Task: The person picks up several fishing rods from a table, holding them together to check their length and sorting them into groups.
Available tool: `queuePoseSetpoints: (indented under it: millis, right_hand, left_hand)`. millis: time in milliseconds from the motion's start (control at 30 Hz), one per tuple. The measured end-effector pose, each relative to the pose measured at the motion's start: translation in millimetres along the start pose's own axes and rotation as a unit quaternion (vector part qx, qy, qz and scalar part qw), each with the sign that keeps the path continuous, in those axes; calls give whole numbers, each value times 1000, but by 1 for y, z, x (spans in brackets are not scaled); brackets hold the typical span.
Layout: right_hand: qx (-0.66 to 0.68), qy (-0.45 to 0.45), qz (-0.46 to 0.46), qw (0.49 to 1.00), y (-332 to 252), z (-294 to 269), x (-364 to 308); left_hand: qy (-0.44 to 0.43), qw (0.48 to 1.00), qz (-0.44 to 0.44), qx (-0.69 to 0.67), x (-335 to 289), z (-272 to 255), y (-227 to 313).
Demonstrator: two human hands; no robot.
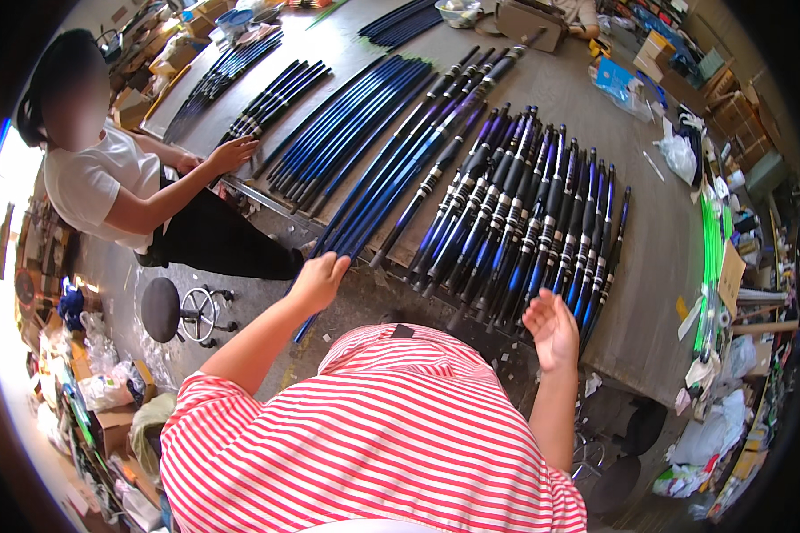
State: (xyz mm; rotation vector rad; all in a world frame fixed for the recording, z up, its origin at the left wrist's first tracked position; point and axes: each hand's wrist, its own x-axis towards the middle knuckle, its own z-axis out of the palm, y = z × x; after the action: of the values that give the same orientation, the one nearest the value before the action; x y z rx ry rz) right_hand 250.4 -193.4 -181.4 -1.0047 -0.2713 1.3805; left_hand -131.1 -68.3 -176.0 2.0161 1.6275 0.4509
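My left hand is closed around the lower part of a slim blue fishing rod section, whose end sticks out below the fist past the table edge. More blue rod sections lie side by side just beyond that hand. My right hand is held palm up with its fingers apart, empty, by the near ends of a wide row of fishing rods. Those rods have black grips, silver rings and blue or purple shafts. One rod with a black butt lies slightly apart, left of the row.
A co-worker in a white shirt stands at the left, hands by another bundle of rods. Further rod bundles lie along the grey table. A round stool stands below. Green rods and piled bags edge the right side.
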Motion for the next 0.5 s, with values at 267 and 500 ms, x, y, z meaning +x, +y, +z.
queuePoseSetpoints:
  millis: [267,500]
  right_hand:
    - [22,155,-11,988,31,-29,-42]
    - [38,238,-16,970,55,-21,-78]
  left_hand:
    - [104,990,-29,85,75,28,-102]
    - [160,978,17,136,95,35,-131]
